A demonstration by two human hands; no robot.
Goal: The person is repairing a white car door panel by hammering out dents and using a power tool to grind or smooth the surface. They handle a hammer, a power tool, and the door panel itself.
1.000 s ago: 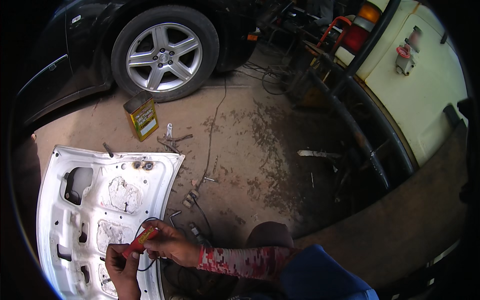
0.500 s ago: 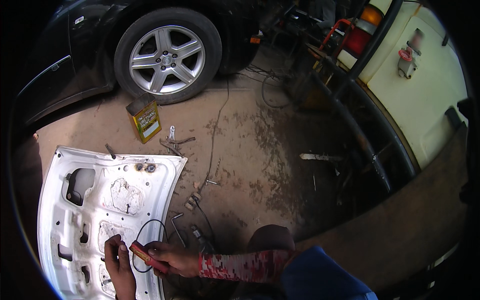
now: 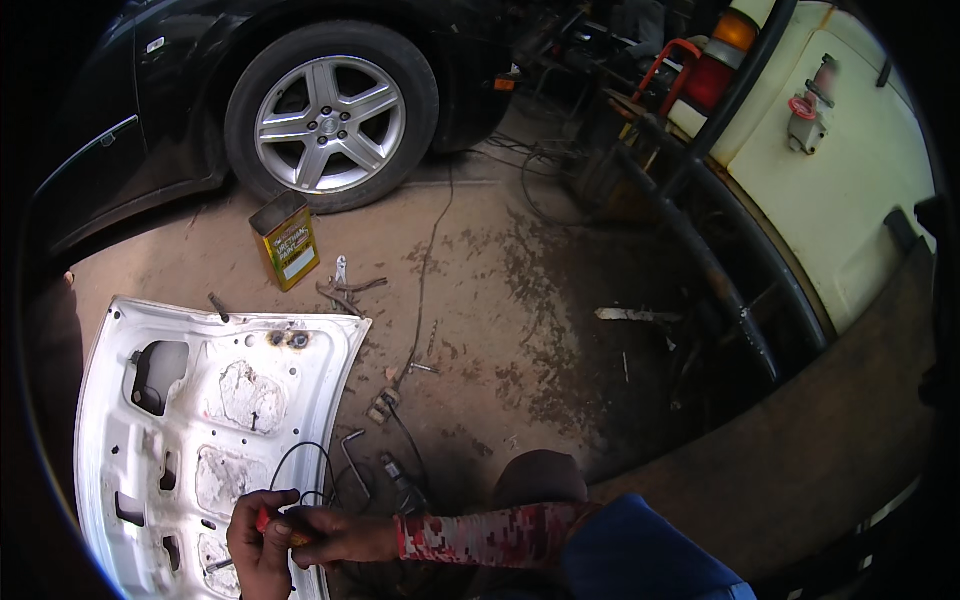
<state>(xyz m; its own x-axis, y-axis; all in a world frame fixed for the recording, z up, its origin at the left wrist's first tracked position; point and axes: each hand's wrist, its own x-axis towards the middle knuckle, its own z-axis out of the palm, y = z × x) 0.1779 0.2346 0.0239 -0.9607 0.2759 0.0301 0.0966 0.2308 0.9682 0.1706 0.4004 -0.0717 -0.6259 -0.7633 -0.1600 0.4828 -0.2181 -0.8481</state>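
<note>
**Two-handed handling of a small red object (image 3: 264,520)**

Head view, the only one. Your left hand (image 3: 258,537) pinches the small red object between thumb and bent fingers; your right hand (image 3: 346,538) has its fingers curled in close around a yellow-marked part, apparently of the same piece. Most of it is hidden by your fingers, so its far end cannot be made out. The object lies between your hands, in front of you, at the near right part of the white panel (image 3: 205,350).

The step in hand appears to be fine manipulation, both hands meeting on one piece. The next move, as judged here, calls for a steady left pinch and small right-hand finger motions.

Edges and room: the panel's right edge runs beneath your right wrist; how high you are above it cannot be told. A black cable (image 3: 302,443) loops just beyond your fingers and could snag them. An angled metal rod (image 3: 353,466) and a power tool (image 3: 403,487) lie close beyond your right forearm. Wider room opens on the bare floor (image 3: 465,400), ahead and to the right.
</note>
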